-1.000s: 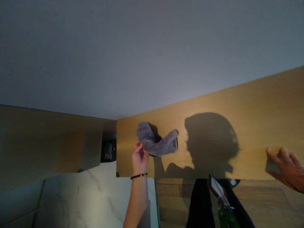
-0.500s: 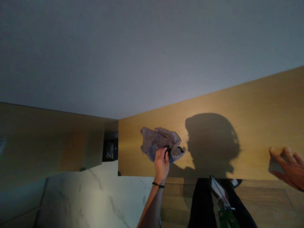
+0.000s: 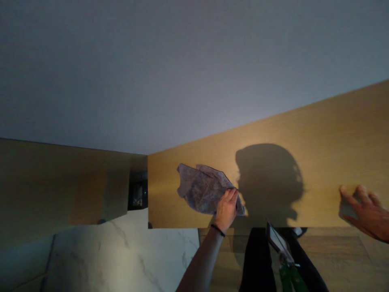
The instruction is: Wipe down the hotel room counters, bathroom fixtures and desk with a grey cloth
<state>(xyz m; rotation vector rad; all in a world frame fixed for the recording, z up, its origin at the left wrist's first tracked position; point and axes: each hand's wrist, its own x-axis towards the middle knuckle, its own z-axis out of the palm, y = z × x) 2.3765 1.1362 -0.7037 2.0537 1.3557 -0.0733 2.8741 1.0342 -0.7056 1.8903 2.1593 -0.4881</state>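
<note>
A greyish-purple cloth (image 3: 200, 190) lies partly spread on the light wooden surface (image 3: 170, 215). My left hand (image 3: 227, 207), with a dark band at the wrist, has its fingers closed on the cloth's right end. Over at the right edge of the view, my right hand (image 3: 366, 209) rests on the same wood with its fingers spread and nothing in them.
A pale wall (image 3: 182, 73) runs along the far side of the wood. Below are a marble-patterned floor (image 3: 130, 259) and wooden floorboards (image 3: 337, 247). A green-handled tool with blades (image 3: 284, 255) hangs before my dark-clad legs. At left stands a panelled cabinet (image 3: 88, 190).
My left hand has shifted right, from the crumpled middle of the cloth to its right end. The cloth now lies flatter. My right hand stays on the wood.
</note>
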